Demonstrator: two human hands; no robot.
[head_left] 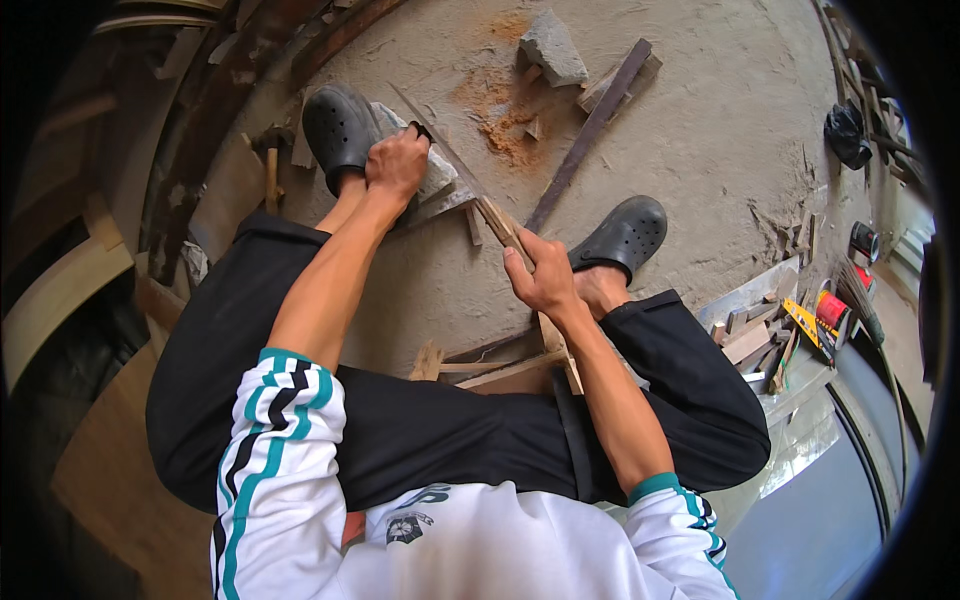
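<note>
My right hand (545, 275) is closed round the wooden handle of a long, thin-bladed tool (462, 175). Its dark, narrow blade runs away to the upper left; seen nearly edge-on, its exact kind does not show. Beside the blade, my left hand (398, 163) is closed, with a small dark piece (422, 131) showing at its fingertips. I cannot make out what that piece is, or whether it touches the blade. Under and beside the left hand lies a pale, rough block (437, 178) with a flat board (440, 205) along it, near my left shoe.
A dark bar (590, 130) lies slantwise on the floor beyond my right hand. Near it are a grey stone chunk (553, 48) and orange-brown dust (508, 135). Wood scraps (745, 342), a yellow tool (803, 320) and a red can (831, 309) crowd the right side.
</note>
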